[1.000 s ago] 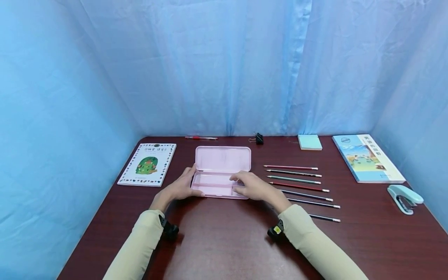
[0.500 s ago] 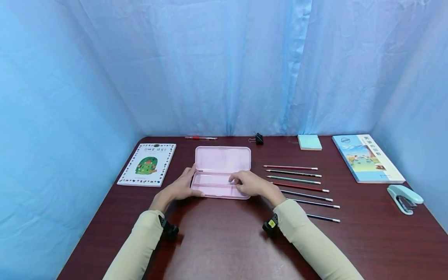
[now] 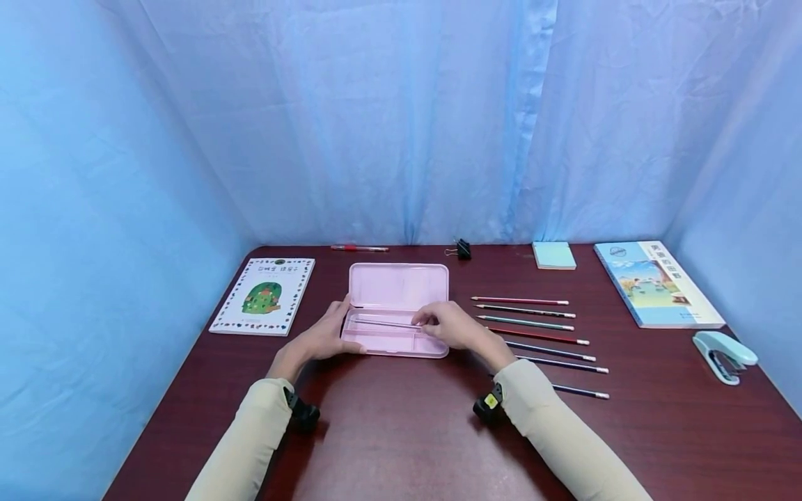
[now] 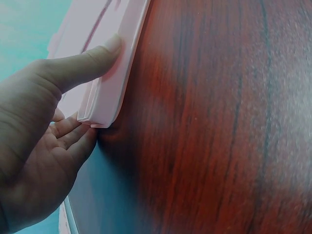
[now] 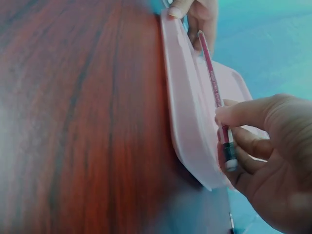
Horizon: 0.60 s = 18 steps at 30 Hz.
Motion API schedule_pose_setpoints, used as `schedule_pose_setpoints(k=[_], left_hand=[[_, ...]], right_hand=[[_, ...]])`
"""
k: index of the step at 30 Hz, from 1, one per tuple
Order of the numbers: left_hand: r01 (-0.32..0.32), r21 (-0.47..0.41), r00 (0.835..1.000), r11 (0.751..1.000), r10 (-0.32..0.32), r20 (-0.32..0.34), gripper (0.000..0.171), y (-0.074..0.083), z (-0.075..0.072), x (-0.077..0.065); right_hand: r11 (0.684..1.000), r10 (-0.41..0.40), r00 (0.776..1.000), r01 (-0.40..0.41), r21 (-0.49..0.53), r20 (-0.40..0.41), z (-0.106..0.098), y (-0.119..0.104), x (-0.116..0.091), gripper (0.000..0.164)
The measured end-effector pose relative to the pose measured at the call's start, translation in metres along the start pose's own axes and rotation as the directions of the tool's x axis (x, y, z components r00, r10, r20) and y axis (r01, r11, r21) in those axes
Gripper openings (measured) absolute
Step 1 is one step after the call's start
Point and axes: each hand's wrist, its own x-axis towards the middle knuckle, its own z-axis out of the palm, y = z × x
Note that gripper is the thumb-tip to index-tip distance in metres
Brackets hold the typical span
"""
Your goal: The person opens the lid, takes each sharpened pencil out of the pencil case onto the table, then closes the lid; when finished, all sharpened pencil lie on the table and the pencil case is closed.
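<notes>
A pink pencil case (image 3: 382, 342) lies with its lid (image 3: 399, 286) raised at the back. My left hand (image 3: 322, 332) holds its left end, with the thumb over the front rim and the other fingers at the side, as the left wrist view (image 4: 48, 126) also shows. My right hand (image 3: 447, 325) pinches a pencil (image 3: 385, 323) near its eraser end, over the rear compartment. Close up in the right wrist view, this pencil (image 5: 211, 73) is dark red with a black band and a white eraser. Whether it touches the case floor, I cannot tell.
Several pencils (image 3: 525, 322) lie in a row right of the case, some partly behind the right arm. Around them are a stapler (image 3: 725, 356), a thick book (image 3: 658, 284), sticky notes (image 3: 554, 255), a binder clip (image 3: 462, 249), a red pen (image 3: 360, 248) and a thin book (image 3: 263, 296).
The pencil, not visible in the earlier frames, now shows in my right fingers above the rear compartment. My right hand has risen slightly, while the left keeps its place on the case.
</notes>
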Motion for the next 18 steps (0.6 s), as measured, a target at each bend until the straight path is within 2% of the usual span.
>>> schedule_pose_setpoints(k=[4,9,18], left_hand=[[0.001,0.011,1.000,1.000,-0.001,-0.002,0.116,0.001,0.000,0.000],[0.003,0.005,1.000,1.000,-0.003,-0.001,0.116,0.001,0.000,-0.001],[0.003,-0.017,1.000,1.000,-0.003,0.006,0.117,0.001,-0.001,-0.001]], right_hand=[[0.997,0.039,0.997,-0.035,0.063,-0.063,-0.010,0.003,-0.008,0.015],[0.985,0.122,0.991,-0.114,0.129,-0.055,-0.028,0.007,-0.027,0.016],[0.993,0.060,0.993,-0.049,0.106,-0.101,-0.058,0.031,-0.078,0.014]])
